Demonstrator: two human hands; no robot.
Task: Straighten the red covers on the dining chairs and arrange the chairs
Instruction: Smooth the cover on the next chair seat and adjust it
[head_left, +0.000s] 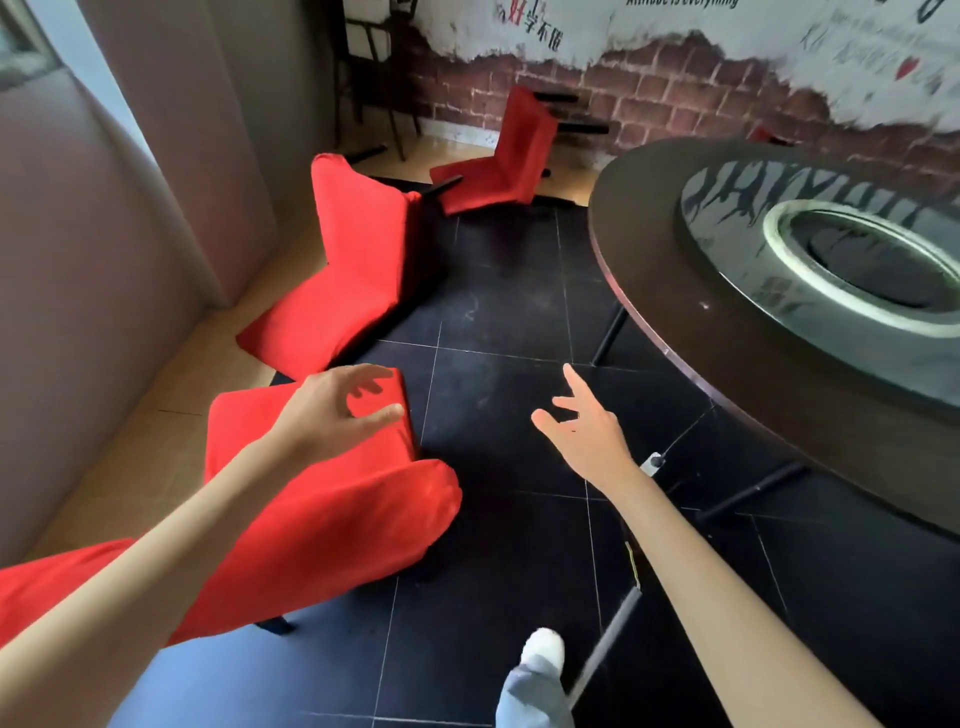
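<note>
Red-covered chairs lie tipped on the dark tiled floor (519, 322): nearest chair (322, 519) bottom left, middle chair (343, 260) beyond, far chair (506, 156) by the brick wall. Left hand (332, 410) hovers spread above the nearest chair; right hand (587, 431) spread, holding nothing, near the round surface (654, 249).

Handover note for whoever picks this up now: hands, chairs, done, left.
Left hand: open, fingers spread over the nearest chair; no grip on it.
Right hand: open, in the air over the black floor tiles, holding nothing.
Chairs: the nearest chair, the middle chair and the far chair by the brick wall all lie tipped over, left of the round table.
Done: no chair stands upright yet.
Left: stand each chair up, smooth its red cover, set the chairs in place.
</note>
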